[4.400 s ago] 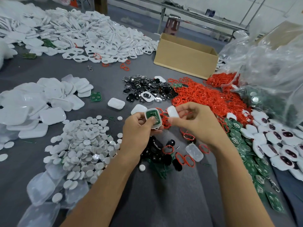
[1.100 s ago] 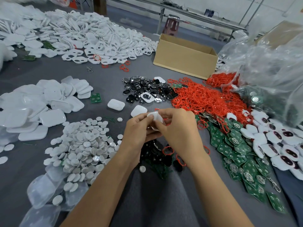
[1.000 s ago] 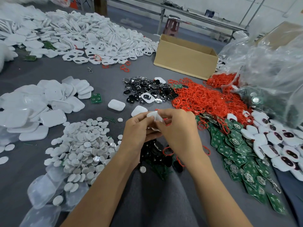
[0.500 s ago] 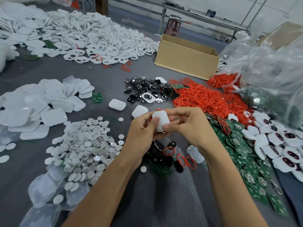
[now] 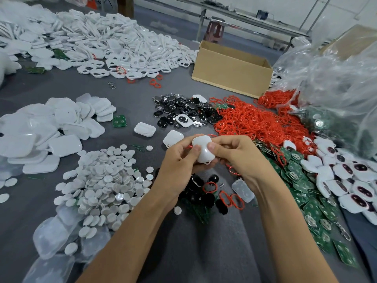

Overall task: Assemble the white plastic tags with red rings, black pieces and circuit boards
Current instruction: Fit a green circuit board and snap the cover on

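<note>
Both hands hold one white plastic tag (image 5: 203, 150) above the grey table, its smooth back facing me. My left hand (image 5: 179, 166) grips its left side with the thumb pressed on top. My right hand (image 5: 238, 156) pinches its right side, thumb on the shell. A bit of red ring shows at the tag's left edge. Red rings (image 5: 255, 121) lie heaped behind the hands, black pieces (image 5: 183, 113) in a pile to their left, green circuit boards (image 5: 306, 193) spread at the right. Two closed white tags (image 5: 144, 129) lie just beyond my left hand.
White round discs (image 5: 106, 180) are piled at the left, white shell halves (image 5: 40, 129) further left, white front frames (image 5: 122, 43) at the back. A cardboard box (image 5: 230, 70) stands behind the rings. Clear plastic bags (image 5: 336, 88) fill the right. Part-built tags (image 5: 350, 180) lie far right.
Earlier the left hand held an open tag half with a green board while the right held a white cover. The cover now sits on it, and both thumbs press the closed tag.
</note>
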Motion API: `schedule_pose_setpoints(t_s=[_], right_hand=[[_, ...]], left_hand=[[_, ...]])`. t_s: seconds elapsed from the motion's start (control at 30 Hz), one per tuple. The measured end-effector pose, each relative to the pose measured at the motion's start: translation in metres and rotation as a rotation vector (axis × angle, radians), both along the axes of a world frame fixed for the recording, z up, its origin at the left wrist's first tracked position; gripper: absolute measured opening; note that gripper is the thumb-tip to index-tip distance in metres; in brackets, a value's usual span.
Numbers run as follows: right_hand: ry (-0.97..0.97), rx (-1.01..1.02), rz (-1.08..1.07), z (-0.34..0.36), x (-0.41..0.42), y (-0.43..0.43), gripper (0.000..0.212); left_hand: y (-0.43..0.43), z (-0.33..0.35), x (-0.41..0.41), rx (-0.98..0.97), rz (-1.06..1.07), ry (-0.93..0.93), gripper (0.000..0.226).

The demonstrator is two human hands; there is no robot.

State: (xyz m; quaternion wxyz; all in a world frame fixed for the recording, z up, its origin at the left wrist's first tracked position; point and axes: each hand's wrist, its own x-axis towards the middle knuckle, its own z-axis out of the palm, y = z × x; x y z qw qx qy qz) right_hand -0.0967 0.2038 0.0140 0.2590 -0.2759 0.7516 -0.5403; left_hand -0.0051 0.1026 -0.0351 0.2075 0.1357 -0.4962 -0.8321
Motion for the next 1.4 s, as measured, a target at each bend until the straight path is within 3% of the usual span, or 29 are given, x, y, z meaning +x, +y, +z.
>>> schedule_pose_setpoints(t_s=[0.37, 0.57, 0.77, 1.03, 1.27, 1.4], right_hand=[[-0.039, 0.01, -0.061, 0.0028, 0.0015, 0.001, 0.013], [0.037, 0.0, -0.054, 0.0012, 0.0044, -0.0013, 0.008], [0.172, -0.084, 0.022, 0.0003, 0.0054, -0.0021, 0.013], [0.255, -0.216, -0.101, -0.0008, 0.0055, -0.0069, 0.01], [0.206, -0.282, -0.106, -0.001, 0.0055, -0.006, 0.008], [0.159, -0.297, -0.126, -0.0016, 0.0063, -0.0052, 0.005]], left_hand=[[-0.0002, 0.0016, 0.0037, -0.128, -0.036, 0.057, 0.029], [-0.0007, 0.0017, 0.0048, -0.155, -0.023, 0.045, 0.029], [-0.0022, -0.0007, 0.0037, -0.274, 0.056, -0.047, 0.052], [0.0046, -0.0023, 0.0008, -0.322, 0.142, -0.078, 0.005], [0.0044, -0.0035, 0.0052, -0.442, 0.18, -0.021, 0.01], [0.003, -0.0025, 0.0061, -0.41, 0.195, -0.008, 0.008]])
